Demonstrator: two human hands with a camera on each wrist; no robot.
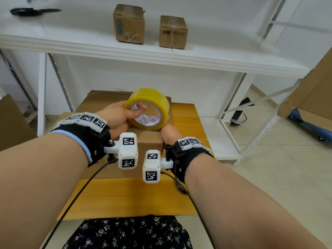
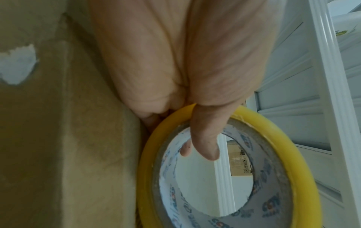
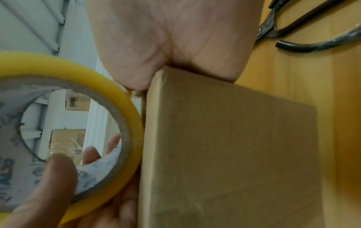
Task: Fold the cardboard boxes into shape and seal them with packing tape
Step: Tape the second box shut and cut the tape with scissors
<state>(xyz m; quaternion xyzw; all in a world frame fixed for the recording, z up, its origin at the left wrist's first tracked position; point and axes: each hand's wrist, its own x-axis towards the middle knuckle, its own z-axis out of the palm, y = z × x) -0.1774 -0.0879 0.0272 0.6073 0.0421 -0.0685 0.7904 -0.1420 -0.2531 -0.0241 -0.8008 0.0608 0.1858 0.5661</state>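
A yellow packing tape roll (image 1: 149,108) (image 2: 304,162) (image 3: 109,77) stands on edge on top of a closed brown cardboard box (image 1: 149,141) (image 2: 87,138) (image 3: 234,154) on the wooden table (image 1: 125,194). My left hand (image 1: 122,115) (image 2: 195,61) grips the roll, thumb hooked inside the core and fingers behind it. My right hand (image 1: 169,134) (image 3: 175,38) rests its palm heel on the box's near right top corner, beside the roll. Its fingers are hidden behind the roll and the box.
Black scissors (image 3: 293,38) lie on the table right of the box. Flat cardboard (image 1: 107,97) lies behind it. The white shelf (image 1: 161,56) above carries two taped boxes (image 1: 129,24) (image 1: 173,32) and another pair of scissors (image 1: 34,11). Large cardboard (image 1: 314,97) leans at right.
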